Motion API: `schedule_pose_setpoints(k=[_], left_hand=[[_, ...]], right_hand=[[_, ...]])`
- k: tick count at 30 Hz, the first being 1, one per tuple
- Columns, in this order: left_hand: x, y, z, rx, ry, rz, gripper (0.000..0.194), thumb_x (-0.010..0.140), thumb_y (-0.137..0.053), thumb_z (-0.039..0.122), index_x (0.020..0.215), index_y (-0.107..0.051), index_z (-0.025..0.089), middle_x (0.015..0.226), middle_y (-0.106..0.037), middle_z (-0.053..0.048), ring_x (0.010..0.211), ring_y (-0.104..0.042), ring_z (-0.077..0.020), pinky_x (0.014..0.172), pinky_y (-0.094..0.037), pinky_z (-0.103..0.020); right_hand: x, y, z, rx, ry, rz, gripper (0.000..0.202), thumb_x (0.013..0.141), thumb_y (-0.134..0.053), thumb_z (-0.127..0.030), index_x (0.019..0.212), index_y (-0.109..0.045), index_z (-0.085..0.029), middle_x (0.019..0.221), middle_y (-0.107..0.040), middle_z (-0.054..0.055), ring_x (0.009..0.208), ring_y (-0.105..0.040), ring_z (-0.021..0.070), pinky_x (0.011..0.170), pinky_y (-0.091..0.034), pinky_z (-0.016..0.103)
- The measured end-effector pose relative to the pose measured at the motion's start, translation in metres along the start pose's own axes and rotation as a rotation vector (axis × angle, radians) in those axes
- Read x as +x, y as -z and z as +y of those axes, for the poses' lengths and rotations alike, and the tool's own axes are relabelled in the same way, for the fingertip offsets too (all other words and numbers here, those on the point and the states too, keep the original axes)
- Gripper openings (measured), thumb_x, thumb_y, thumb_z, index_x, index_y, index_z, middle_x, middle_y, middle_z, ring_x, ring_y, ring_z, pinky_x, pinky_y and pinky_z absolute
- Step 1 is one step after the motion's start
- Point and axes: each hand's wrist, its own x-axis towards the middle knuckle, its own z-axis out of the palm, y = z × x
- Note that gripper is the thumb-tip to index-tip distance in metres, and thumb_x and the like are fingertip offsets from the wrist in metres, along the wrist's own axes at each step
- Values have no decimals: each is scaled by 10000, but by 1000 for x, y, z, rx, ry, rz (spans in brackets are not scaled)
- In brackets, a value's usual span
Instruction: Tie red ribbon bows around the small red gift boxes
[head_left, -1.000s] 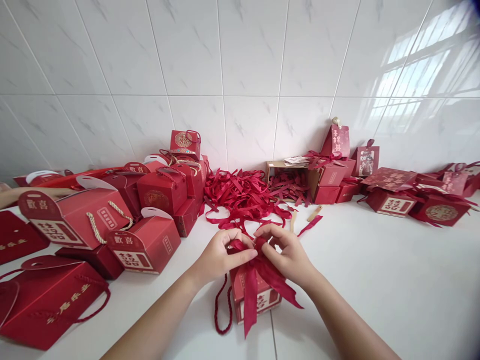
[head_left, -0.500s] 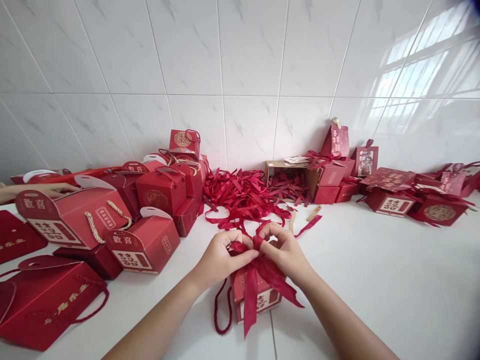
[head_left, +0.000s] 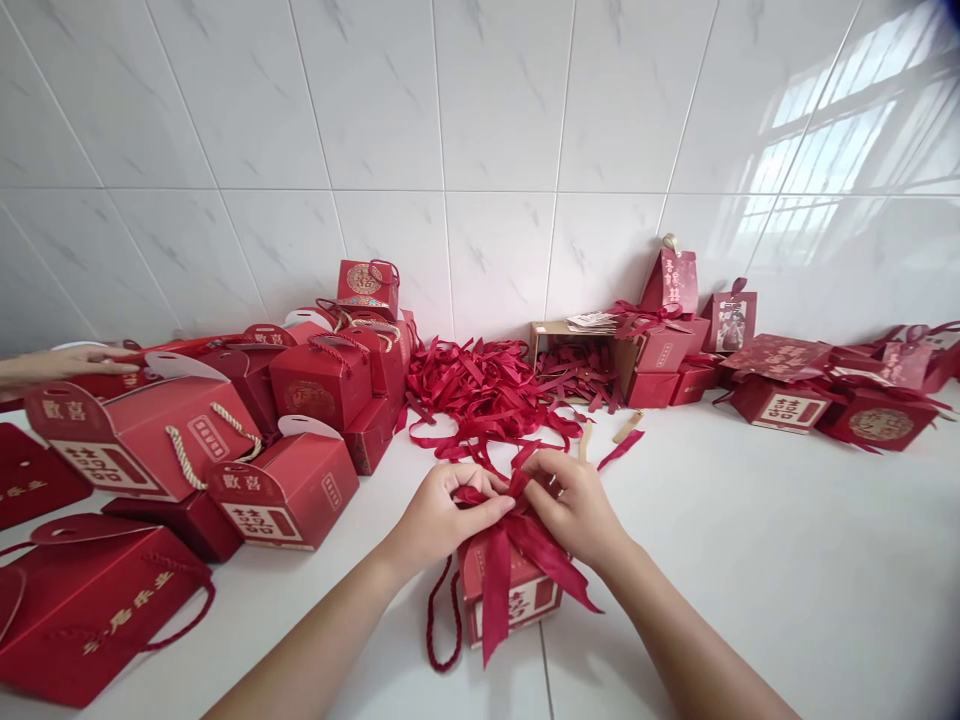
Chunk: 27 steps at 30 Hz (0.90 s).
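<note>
A small red gift box (head_left: 474,585) with white panels and printed characters stands on the white table in front of me. Over its top lies a red ribbon (head_left: 495,590), its two tails hanging down the near side. My left hand (head_left: 450,510) pinches the ribbon between thumb and fingers at the left of the bow. On the right, my right hand (head_left: 566,500) has its fingers closed on the ribbon near the knot. My fingers partly hide the knot and the box top. A dark red cord handle (head_left: 433,630) loops down at the box's left side.
Several red boxes (head_left: 296,490) are stacked at the left, where another person's hand (head_left: 90,360) reaches in. Behind my hands lies a heap of red ribbons (head_left: 472,385) beside an open box of ribbons (head_left: 577,370). More gift boxes (head_left: 791,395) stand at the right along the tiled wall (head_left: 495,250).
My right hand has shifted slightly right and its fingers have moved on the ribbon; the left hand stays nearly still. The other person's hand at the left has drawn back a little.
</note>
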Motion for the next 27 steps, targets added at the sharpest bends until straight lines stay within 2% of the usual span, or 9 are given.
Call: schedule_pose_setpoints(k=[6, 11, 16, 20, 23, 27], left_hand=[[0, -2, 0, -33, -12, 5, 348, 754, -629, 259, 516, -387, 184, 709, -628, -7, 764, -603, -147, 696, -462, -239], [3, -4, -2, -56, -15, 38, 359, 732, -655, 243, 517, -374, 187, 702, -607, -6, 836, -607, -165, 753, -457, -252], [3, -2, -4, -86, 5, 42, 315, 705, -688, 216, 525, -432, 180, 707, -600, -6, 878, -595, -176, 794, -447, -269], [3, 5, -7, -150, -2, -47, 213, 719, -677, 190, 591, -507, 176, 780, -622, -3, 880, -580, -165, 789, -434, -264], [3, 8, -7, -176, 4, -89, 168, 766, -640, 218, 635, -544, 173, 790, -615, 3, 774, -549, -133, 696, -417, -243], [3, 4, -4, -150, 7, -75, 159, 777, -651, 261, 673, -575, 166, 748, -609, 9, 681, -513, -113, 635, -402, -233]], right_hand=[[-3, -2, 3, -24, 7, 54, 260, 728, -450, -67, 929, -547, -200, 626, -533, -20, 573, -500, 139, 537, -412, 246], [-3, -2, 6, -67, 48, 102, 348, 734, -447, -45, 1031, -550, -194, 845, -607, 38, 628, -554, 133, 563, -461, 248], [-3, -3, 9, -95, 127, 155, 331, 750, -443, -40, 1019, -567, -188, 927, -627, 63, 667, -567, 144, 550, -460, 252], [-2, 0, 13, -69, 218, 74, 319, 794, -412, -48, 1032, -581, -177, 847, -611, 51, 721, -562, 156, 626, -466, 272], [-1, 2, 10, -5, 152, 55, 255, 785, -426, -65, 937, -595, -180, 804, -576, 39, 710, -543, 154, 589, -449, 259], [-1, 0, 0, 145, -10, 28, 137, 760, -461, -126, 803, -575, -190, 823, -525, 40, 748, -535, 164, 526, -432, 236]])
